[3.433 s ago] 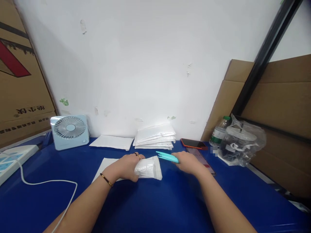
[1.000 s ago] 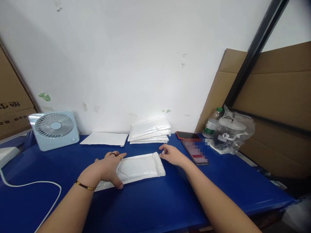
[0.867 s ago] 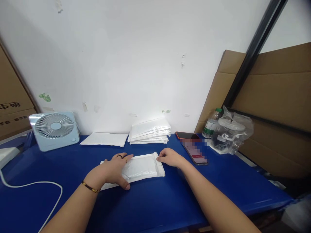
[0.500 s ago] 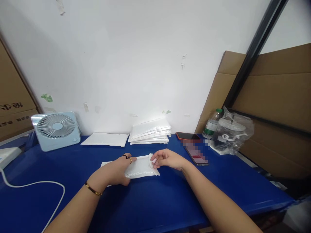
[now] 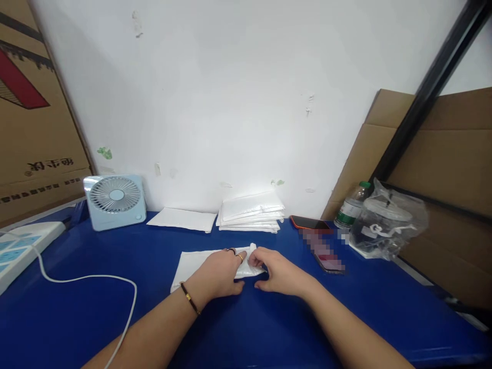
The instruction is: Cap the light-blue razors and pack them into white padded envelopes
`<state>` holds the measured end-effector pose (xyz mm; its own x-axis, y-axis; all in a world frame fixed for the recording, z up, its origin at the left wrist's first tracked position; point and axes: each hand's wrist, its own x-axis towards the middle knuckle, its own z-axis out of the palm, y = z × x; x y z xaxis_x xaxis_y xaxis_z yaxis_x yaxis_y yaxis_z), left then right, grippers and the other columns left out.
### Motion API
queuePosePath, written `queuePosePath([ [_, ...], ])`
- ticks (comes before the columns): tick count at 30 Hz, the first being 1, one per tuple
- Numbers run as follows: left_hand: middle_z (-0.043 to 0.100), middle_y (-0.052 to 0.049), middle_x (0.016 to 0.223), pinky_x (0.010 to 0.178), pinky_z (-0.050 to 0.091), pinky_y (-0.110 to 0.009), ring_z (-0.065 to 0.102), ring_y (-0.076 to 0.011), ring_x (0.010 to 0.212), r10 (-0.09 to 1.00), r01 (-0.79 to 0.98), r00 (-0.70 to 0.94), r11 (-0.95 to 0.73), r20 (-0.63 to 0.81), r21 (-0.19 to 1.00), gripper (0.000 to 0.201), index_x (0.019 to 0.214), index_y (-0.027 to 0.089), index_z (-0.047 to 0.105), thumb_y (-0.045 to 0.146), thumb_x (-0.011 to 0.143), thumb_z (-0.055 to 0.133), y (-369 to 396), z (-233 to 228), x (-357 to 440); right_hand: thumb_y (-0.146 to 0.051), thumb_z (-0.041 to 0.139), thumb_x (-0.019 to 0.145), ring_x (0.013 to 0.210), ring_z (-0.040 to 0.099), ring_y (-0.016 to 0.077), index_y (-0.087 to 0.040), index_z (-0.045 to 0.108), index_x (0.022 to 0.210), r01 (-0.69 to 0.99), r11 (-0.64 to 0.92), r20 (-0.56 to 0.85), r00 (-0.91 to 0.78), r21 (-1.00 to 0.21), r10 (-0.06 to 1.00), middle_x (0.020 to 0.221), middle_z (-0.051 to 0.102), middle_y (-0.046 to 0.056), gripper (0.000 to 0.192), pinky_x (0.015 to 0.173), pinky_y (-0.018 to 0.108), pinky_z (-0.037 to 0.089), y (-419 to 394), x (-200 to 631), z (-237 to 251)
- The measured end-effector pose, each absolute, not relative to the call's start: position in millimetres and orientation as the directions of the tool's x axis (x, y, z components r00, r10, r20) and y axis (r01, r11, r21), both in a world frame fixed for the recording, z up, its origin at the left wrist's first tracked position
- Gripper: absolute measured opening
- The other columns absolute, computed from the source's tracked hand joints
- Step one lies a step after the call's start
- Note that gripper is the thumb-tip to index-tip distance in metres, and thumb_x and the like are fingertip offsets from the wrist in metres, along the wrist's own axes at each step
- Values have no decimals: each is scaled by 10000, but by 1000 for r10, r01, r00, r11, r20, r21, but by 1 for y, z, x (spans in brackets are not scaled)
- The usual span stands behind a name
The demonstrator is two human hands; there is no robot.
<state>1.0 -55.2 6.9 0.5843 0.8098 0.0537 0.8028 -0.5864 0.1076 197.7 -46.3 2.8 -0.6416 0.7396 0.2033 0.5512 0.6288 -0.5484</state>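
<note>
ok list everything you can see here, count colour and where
bubble mailer: 1, white, mid table, under both hands
mailer stack: 1 pile, white, by the wall
flat mailer: 1, white, left of the stack
fan: 1, pale blue, back left
power strip: 1, white, far left, cable trailing
phones: 2, one red-edged, right of the stack
bottle: 1, clear, green cap, back right
bagged container: 1, clear, right
table: 1, blue
left hand: rings, bracelet, pressing the mailer
right hand: at the mailer's right end
</note>
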Motion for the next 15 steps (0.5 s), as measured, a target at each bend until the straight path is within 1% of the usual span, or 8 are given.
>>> queuePosePath([
  [2, 620, -104, 955, 760, 471, -350, 593, -260, 877, 818, 813, 571, -575, 70, 89, 370, 1058, 191, 553, 345, 721, 534, -54, 6, 7, -53, 575, 623, 803, 541, 143, -190, 525, 907, 564, 655, 255, -627, -503, 736, 916, 549, 28, 319, 716, 251, 445, -46, 193, -1],
  [3, 628, -110, 942, 749, 472, -352, 600, -260, 864, 822, 819, 564, -569, 78, 69, 334, 1039, 180, 560, 311, 736, 511, -53, 5, 9, -31, 537, 627, 793, 545, 140, -192, 525, 909, 565, 663, 273, -622, -492, 733, 910, 551, 29, 325, 707, 246, 443, -45, 192, -3],
  [5, 646, -125, 904, 719, 474, -363, 618, -261, 814, 829, 831, 551, -555, 95, 28, 293, 1022, 161, 567, 240, 769, 442, -50, 5, 11, -43, 520, 642, 782, 551, 145, -201, 534, 927, 573, 663, 308, -597, -482, 740, 905, 562, 29, 326, 700, 250, 445, -41, 192, -5],
  [8, 667, -117, 823, 674, 467, -369, 634, -262, 732, 838, 846, 528, -533, 140, 1, 300, 1025, 168, 561, 226, 804, 367, -46, 10, 3, -137, 550, 696, 779, 566, 157, -209, 542, 960, 572, 617, 407, -464, -541, 787, 913, 592, 28, 273, 716, 269, 453, -35, 193, -6],
  [10, 671, -93, 790, 668, 458, -353, 636, -255, 724, 833, 845, 527, -535, 168, 7, 286, 1000, 193, 566, 248, 810, 359, -44, 16, -7, -222, 562, 739, 765, 578, 160, -202, 551, 946, 546, 581, 431, -389, -604, 814, 882, 614, 23, 208, 707, 266, 455, -32, 192, -8],
  [12, 673, -71, 774, 670, 449, -338, 635, -248, 737, 825, 835, 536, -549, 179, 26, 262, 947, 215, 582, 269, 804, 370, -43, 22, -19, -296, 556, 774, 723, 580, 160, -195, 572, 898, 530, 557, 405, -383, -639, 830, 808, 625, 14, 161, 664, 254, 448, -33, 187, -10],
  [15, 673, -68, 782, 684, 440, -351, 629, -255, 761, 848, 856, 495, -514, 192, 64, 245, 864, 217, 604, 272, 787, 378, -40, 30, -33, -356, 523, 811, 679, 560, 156, -187, 582, 822, 543, 566, 394, -409, -619, 823, 730, 610, 8, 179, 629, 243, 422, -36, 173, -9],
])
